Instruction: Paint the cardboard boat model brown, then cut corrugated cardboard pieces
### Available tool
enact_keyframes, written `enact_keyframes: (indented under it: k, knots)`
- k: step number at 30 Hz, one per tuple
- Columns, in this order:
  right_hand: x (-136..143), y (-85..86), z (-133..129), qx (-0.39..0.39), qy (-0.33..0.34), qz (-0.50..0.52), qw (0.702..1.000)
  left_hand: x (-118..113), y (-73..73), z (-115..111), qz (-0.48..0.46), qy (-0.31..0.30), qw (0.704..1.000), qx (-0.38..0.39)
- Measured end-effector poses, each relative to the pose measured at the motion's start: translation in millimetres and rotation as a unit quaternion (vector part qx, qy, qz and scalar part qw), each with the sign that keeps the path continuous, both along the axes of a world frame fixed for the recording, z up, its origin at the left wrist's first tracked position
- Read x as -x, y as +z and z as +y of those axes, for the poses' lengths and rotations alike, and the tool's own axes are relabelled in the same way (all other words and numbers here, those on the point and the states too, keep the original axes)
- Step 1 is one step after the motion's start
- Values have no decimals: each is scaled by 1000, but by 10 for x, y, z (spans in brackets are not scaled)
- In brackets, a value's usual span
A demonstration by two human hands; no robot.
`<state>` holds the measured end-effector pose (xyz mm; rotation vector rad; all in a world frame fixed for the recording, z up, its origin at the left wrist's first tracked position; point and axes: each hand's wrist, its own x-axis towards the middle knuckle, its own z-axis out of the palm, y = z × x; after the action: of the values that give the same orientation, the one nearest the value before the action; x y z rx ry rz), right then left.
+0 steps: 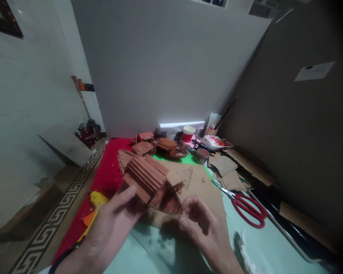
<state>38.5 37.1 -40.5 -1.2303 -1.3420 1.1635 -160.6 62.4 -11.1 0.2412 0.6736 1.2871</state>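
Observation:
A reddish-brown model boat [145, 173] with a ridged roof is held up over the table, tilted, one pointed end towards the lower right. My left hand [114, 217] supports it from below and the left, with the thumb on the edge of the roof. At that pointed end, the thumb and fingertips of my right hand [198, 224] are pinched together on the tip. Any small piece between them is hidden. Beneath the boat lies a sheet of brown cardboard [211, 194].
More model boats [167, 146] stand at the back, near a red paper cup [188, 134] and an open paint jar [201, 155]. Red-handled scissors [247, 207] lie on the right beside cardboard scraps [227, 169]. A yellow glue gun [98, 199] rests on red cloth at left.

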Motion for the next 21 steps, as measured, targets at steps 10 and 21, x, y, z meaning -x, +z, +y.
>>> enact_keyframes:
  k: [10,21]
  knots:
    - [-41,47,-6,46,83,-46,994,-27,-100,-38,-51,-62,997,-21]
    - [-102,-135,89,80,-2,0,997,11,-155,-78,60,-97,990,-82]
